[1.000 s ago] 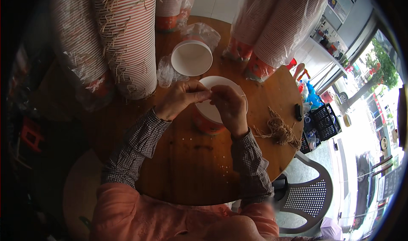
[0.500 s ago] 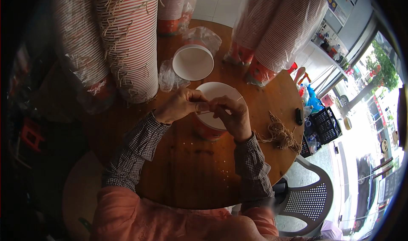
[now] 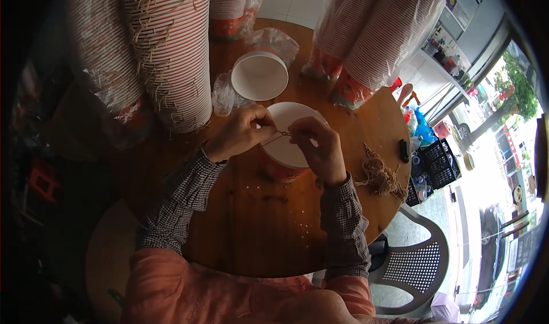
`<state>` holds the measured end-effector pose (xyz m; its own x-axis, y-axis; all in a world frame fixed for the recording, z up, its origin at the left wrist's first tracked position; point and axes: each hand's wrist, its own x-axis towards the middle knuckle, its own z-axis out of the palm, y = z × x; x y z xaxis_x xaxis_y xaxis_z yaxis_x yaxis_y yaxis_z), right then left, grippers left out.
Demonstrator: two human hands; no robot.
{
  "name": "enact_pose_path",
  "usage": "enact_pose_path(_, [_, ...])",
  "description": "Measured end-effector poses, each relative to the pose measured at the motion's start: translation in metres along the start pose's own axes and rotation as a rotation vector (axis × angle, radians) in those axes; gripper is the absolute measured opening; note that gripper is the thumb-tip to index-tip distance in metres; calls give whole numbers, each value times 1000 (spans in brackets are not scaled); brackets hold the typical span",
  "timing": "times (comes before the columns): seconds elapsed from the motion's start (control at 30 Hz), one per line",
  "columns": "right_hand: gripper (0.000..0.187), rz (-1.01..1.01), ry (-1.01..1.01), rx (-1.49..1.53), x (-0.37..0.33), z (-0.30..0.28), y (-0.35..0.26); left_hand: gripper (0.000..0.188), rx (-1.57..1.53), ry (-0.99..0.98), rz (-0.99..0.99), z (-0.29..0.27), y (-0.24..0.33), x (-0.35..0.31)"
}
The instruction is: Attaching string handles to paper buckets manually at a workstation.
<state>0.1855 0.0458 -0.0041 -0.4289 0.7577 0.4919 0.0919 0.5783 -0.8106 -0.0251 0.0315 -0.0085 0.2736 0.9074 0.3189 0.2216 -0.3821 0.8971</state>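
Observation:
A thin brown twine [image 3: 282, 134] runs between my two hands, looped or knotted at the middle. My left hand [image 3: 243, 132] pinches one end between thumb and fingers. Opposite it, my right hand [image 3: 321, 147] pinches the other end. Both hands are above the open mouth of a red paper bucket [image 3: 286, 172] with a white inside, standing upright on the table. Part of its rim is hidden by my hands. Whether the twine is attached to the bucket I cannot tell.
Tall stacks of nested paper buckets [image 3: 171, 55] stand at the far left, with plastic-wrapped stacks [image 3: 389, 38] at the far right. Behind my hands is another white-lined bucket [image 3: 260, 77] beside crumpled plastic. A twine bundle [image 3: 378, 175] and small black object [image 3: 404, 151] lie right on the round table [image 3: 240, 232].
My fingertips, close together before, have drawn slightly apart. The twine's crossing now shows between them. The whole view has shifted a little.

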Motion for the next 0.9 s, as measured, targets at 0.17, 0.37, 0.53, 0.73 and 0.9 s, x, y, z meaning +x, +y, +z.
enact_pose_path(0.17, [8, -121, -99, -112, 4, -12, 1, 7, 235, 135, 154, 5, 2, 1])
enact_pose_path(0.37, [8, -62, -125, 4, 4, -11, 2, 11, 470, 186, 266, 15, -11, 1])
enact_pose_path(0.53, [9, -48, -6, 111, 4, -13, -2, 13, 182, 169, 234, 17, 0, 2])
enact_pose_path(0.73, [10, -82, -66, 29, 3, -11, 2, 15, 339, 213, 406, 31, 11, -2])
enact_pose_path(0.9, [11, -26, -54, -60, 1, -13, -11, 15, 391, 236, 424, 30, 11, -2])
